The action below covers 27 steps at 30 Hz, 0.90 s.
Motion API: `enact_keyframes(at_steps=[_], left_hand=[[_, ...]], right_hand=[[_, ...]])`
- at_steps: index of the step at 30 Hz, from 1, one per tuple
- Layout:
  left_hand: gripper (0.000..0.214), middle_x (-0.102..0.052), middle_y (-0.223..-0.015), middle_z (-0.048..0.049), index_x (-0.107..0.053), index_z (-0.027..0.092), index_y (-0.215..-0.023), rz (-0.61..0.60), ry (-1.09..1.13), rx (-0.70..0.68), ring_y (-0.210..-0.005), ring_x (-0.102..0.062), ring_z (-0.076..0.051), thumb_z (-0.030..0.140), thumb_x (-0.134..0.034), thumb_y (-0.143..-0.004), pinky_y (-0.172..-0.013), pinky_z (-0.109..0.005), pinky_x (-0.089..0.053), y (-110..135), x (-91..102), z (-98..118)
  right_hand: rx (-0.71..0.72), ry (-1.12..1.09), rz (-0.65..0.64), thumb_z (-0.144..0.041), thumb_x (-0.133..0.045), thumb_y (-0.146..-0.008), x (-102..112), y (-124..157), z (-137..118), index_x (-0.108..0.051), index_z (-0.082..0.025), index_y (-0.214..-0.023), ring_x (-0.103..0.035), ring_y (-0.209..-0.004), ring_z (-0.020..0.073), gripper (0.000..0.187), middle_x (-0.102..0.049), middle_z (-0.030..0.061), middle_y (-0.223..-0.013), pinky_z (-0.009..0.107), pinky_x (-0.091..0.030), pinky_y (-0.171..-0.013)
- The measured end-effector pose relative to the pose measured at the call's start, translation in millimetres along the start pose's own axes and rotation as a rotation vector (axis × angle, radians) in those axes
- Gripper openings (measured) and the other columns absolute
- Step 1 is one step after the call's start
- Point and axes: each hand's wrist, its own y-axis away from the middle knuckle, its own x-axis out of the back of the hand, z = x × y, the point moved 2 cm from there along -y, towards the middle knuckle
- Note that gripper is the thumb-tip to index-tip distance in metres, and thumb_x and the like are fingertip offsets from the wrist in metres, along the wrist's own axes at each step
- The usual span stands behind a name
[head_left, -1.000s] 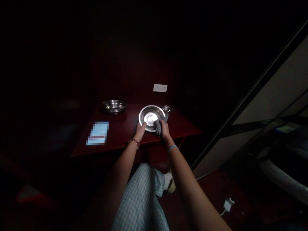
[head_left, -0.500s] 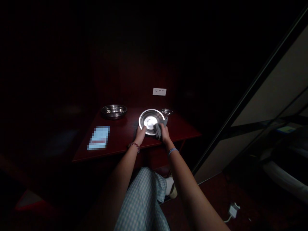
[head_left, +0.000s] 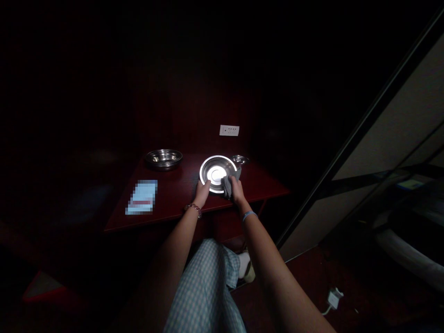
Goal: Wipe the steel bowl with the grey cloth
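A shiny metal basin is tilted toward me over the front part of the dark red table. My left hand grips its near left rim, thumb on the inside. With my right hand I clasp a grey cloth folded over the basin's right rim. Part of the cloth lies inside the basin and part sticks out beyond the edge. The fingers under the rim are hidden on both sides.
Several nested metal basins stand at the table's back left. Behind the held basin sits a smaller metal bowl. A blurred light-blue sheet or packet lies at left. A white socket is on the wall; a white plug-like device is on the floor.
Both hands keep their hold on the basin and cloth, nearly still. The whole view has shifted very slightly, and the glare inside the basin is brighter.
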Motion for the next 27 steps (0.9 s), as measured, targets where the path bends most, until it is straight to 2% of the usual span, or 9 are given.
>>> enact_keyframes(at_steps=[5,15,21,27], left_hand=[[0.027,-0.076,-0.118,-0.0122,-0.067,0.015,-0.111,-0.024,0.004,-0.01,-0.115,-0.069,-0.024,0.016,-0.062,-0.085,-0.111,-0.043,-0.049,0.9,-0.2,1.6],[0.028,-0.075,-0.116,-0.0131,-0.066,0.014,-0.111,-0.016,0.041,-0.012,-0.115,-0.07,-0.025,0.015,-0.063,-0.083,-0.11,-0.042,-0.049,3.7,-0.8,3.5],[0.022,-0.075,-0.112,-0.0104,-0.067,0.018,-0.105,-0.015,0.04,0.005,-0.115,-0.069,-0.025,0.017,-0.066,-0.083,-0.111,-0.041,-0.048,3.5,-1.3,3.5],[0.028,-0.075,-0.117,-0.0117,-0.067,0.015,-0.112,-0.016,0.045,-0.014,-0.115,-0.069,-0.024,0.015,-0.063,-0.084,-0.112,-0.042,-0.048,3.5,-0.7,2.7]], right_hand=[[0.014,-0.015,-0.003,-0.057,-0.071,-0.069,-0.2,1.0,-0.8,-0.071,-0.018,-0.075,-0.064,-0.067,0.0179,0.04,-0.069,0.0021,-0.069,0.025,-0.049,-0.059],[0.018,-0.001,-0.022,-0.057,-0.069,-0.07,0.5,-1.9,2.7,-0.069,-0.018,-0.074,-0.061,-0.063,0.016,0.039,-0.067,0.0002,-0.066,0.024,-0.048,-0.059],[0.006,-0.016,-0.025,-0.056,-0.07,-0.069,-0.1,-1.4,2.2,-0.068,-0.019,-0.072,-0.061,-0.062,0.0162,0.038,-0.066,-0.0003,-0.064,0.024,-0.048,-0.058],[0.011,-0.01,-0.025,-0.057,-0.071,-0.071,0.5,-0.2,0.8,-0.068,-0.018,-0.073,-0.062,-0.062,0.0166,0.039,-0.067,0.0005,-0.064,0.025,-0.049,-0.058]])
